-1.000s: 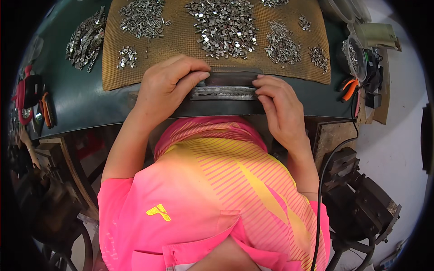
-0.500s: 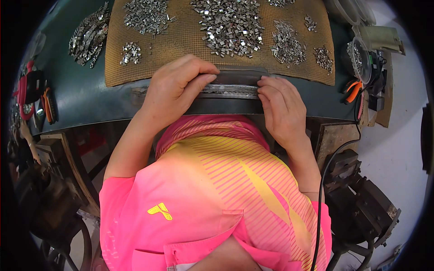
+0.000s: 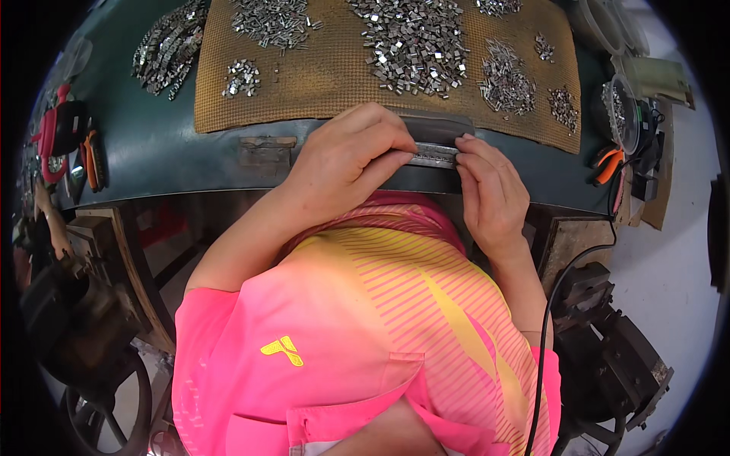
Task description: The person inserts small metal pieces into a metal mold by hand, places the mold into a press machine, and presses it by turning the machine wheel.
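Strip (image 3: pixel 436 156) lies near the table's (image 3: pixel 201 159) near edge, left hand (image 3: pixel 344 161) narrowly pinching it, right hand (image 3: pixel 496 191) touching its right end, grip unclear, apparently for steadiness; loose pieces (image 3: pixel 414 49) sit beyond, within reach.

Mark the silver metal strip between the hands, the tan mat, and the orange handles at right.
Silver metal strip (image 3: pixel 436 156), head view: exposed section.
Tan mat (image 3: pixel 323 80), head view: bare surface.
Orange handles (image 3: pixel 610 169), head view: lower handle.
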A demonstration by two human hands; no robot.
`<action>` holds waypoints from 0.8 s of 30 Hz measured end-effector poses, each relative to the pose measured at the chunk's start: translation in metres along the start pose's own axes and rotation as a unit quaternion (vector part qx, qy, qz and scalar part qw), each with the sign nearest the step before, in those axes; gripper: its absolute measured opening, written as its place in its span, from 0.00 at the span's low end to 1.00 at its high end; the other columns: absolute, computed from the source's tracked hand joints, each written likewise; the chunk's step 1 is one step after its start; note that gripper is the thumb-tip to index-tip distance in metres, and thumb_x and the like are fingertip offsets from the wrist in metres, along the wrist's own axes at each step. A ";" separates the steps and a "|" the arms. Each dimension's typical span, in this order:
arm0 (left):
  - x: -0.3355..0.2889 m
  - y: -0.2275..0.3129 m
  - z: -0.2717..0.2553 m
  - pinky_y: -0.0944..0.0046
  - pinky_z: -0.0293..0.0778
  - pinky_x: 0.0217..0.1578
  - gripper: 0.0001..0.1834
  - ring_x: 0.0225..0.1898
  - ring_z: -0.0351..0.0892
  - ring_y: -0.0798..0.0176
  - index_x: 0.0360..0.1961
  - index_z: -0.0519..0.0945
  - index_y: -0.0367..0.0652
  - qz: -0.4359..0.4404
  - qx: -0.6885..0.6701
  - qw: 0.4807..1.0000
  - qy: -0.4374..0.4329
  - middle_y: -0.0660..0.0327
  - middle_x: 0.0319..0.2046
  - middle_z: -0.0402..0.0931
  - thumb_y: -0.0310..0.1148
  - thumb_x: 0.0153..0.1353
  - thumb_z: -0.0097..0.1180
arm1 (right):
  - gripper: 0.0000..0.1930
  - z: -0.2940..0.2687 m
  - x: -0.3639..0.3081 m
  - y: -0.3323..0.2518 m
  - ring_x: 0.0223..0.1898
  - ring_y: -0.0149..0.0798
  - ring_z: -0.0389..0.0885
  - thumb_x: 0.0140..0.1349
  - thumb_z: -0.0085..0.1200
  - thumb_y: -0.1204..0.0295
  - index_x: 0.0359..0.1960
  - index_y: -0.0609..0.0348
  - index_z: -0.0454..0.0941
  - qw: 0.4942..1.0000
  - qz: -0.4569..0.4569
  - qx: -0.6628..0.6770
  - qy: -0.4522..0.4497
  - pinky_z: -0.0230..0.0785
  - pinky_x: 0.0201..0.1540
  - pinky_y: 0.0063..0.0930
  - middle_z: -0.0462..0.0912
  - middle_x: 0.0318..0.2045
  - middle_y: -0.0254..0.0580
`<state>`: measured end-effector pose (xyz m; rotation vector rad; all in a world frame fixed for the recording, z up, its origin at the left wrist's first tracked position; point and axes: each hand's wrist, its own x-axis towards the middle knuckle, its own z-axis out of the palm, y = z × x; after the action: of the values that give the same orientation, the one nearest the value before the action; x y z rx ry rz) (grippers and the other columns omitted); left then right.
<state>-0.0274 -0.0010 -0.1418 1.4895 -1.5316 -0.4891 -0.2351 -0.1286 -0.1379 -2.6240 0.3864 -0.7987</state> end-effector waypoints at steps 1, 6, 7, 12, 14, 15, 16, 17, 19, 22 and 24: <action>-0.001 0.000 0.002 0.60 0.77 0.40 0.08 0.41 0.83 0.55 0.40 0.83 0.40 0.000 0.000 1.000 0.000 0.57 0.40 0.81 0.22 0.59 0.66 | 0.11 0.000 -0.001 0.001 0.48 0.52 0.87 0.59 0.61 0.87 0.42 0.66 0.78 1.000 0.000 0.000 0.000 0.80 0.51 0.40 0.86 0.45 0.52; 0.000 0.004 0.012 0.57 0.78 0.38 0.10 0.39 0.80 0.53 0.38 0.80 0.41 0.064 0.104 0.991 0.054 0.60 0.38 0.77 0.25 0.55 0.66 | 0.12 0.001 -0.002 0.002 0.47 0.52 0.87 0.59 0.60 0.87 0.43 0.66 0.77 1.000 0.006 0.024 0.004 0.80 0.51 0.39 0.86 0.45 0.52; 0.000 0.004 0.013 0.57 0.78 0.38 0.10 0.39 0.80 0.53 0.38 0.80 0.41 0.065 0.103 0.991 0.053 0.60 0.38 0.77 0.25 0.55 0.66 | 0.12 0.000 -0.001 0.002 0.47 0.52 0.87 0.59 0.60 0.87 0.43 0.66 0.77 1.000 0.007 0.023 0.004 0.80 0.51 0.39 0.86 0.45 0.52; 0.000 0.008 0.014 0.58 0.78 0.35 0.13 0.37 0.81 0.52 0.40 0.80 0.40 0.097 0.160 0.981 0.054 0.57 0.38 0.78 0.21 0.53 0.68 | 0.11 -0.009 0.007 -0.002 0.44 0.51 0.87 0.59 0.61 0.86 0.42 0.64 0.77 0.999 0.018 0.001 -0.042 0.79 0.48 0.37 0.86 0.44 0.49; 0.000 0.007 0.013 0.58 0.78 0.35 0.13 0.37 0.81 0.52 0.40 0.80 0.40 0.097 0.156 0.982 0.051 0.57 0.39 0.78 0.21 0.53 0.69 | 0.11 -0.010 0.010 -0.005 0.44 0.51 0.87 0.58 0.61 0.85 0.42 0.63 0.77 0.999 0.016 -0.015 -0.046 0.79 0.48 0.38 0.86 0.44 0.49; 0.000 0.006 0.012 0.58 0.79 0.36 0.14 0.38 0.81 0.52 0.40 0.81 0.40 0.096 0.152 0.983 0.048 0.57 0.39 0.79 0.21 0.53 0.69 | 0.11 -0.010 0.011 -0.006 0.43 0.51 0.87 0.58 0.61 0.85 0.42 0.63 0.77 0.998 0.013 -0.030 -0.050 0.79 0.47 0.38 0.86 0.43 0.48; -0.001 0.005 0.011 0.58 0.79 0.36 0.14 0.38 0.81 0.52 0.40 0.81 0.40 0.096 0.152 0.983 0.048 0.57 0.39 0.79 0.21 0.53 0.69 | 0.11 -0.010 0.010 -0.006 0.43 0.51 0.87 0.58 0.61 0.85 0.42 0.63 0.77 0.998 0.013 -0.031 -0.050 0.79 0.47 0.38 0.86 0.43 0.48; -0.001 0.004 0.009 0.58 0.79 0.36 0.14 0.38 0.82 0.52 0.41 0.82 0.39 0.100 0.140 0.984 0.043 0.57 0.39 0.79 0.21 0.53 0.69 | 0.11 -0.010 0.010 -0.006 0.43 0.50 0.87 0.58 0.61 0.85 0.42 0.63 0.77 0.998 0.016 -0.029 -0.049 0.79 0.47 0.38 0.86 0.43 0.48; -0.002 0.002 0.007 0.58 0.79 0.37 0.14 0.39 0.82 0.52 0.41 0.82 0.39 0.103 0.128 0.986 0.038 0.57 0.40 0.80 0.22 0.53 0.69 | 0.11 -0.011 0.010 -0.005 0.43 0.50 0.87 0.58 0.61 0.85 0.42 0.63 0.77 0.998 0.019 -0.028 -0.050 0.79 0.47 0.38 0.86 0.44 0.47; -0.003 0.001 0.004 0.58 0.80 0.38 0.14 0.40 0.83 0.52 0.41 0.83 0.39 0.092 0.108 0.990 0.020 0.56 0.41 0.81 0.22 0.53 0.70 | 0.11 -0.015 0.013 -0.001 0.43 0.49 0.87 0.58 0.61 0.84 0.42 0.62 0.77 0.997 0.012 -0.010 -0.071 0.79 0.47 0.37 0.86 0.44 0.46; -0.005 -0.001 0.004 0.57 0.80 0.39 0.14 0.41 0.83 0.52 0.42 0.83 0.40 0.087 0.104 0.991 0.016 0.56 0.42 0.81 0.23 0.53 0.70 | 0.11 -0.015 0.014 0.000 0.42 0.49 0.86 0.58 0.62 0.84 0.42 0.62 0.77 0.997 -0.004 -0.022 -0.076 0.79 0.46 0.37 0.86 0.44 0.46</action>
<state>-0.0313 0.0020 -0.1461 1.4944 -1.7101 -0.2057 -0.2328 -0.1373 -0.1197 -2.7068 0.3550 -0.5942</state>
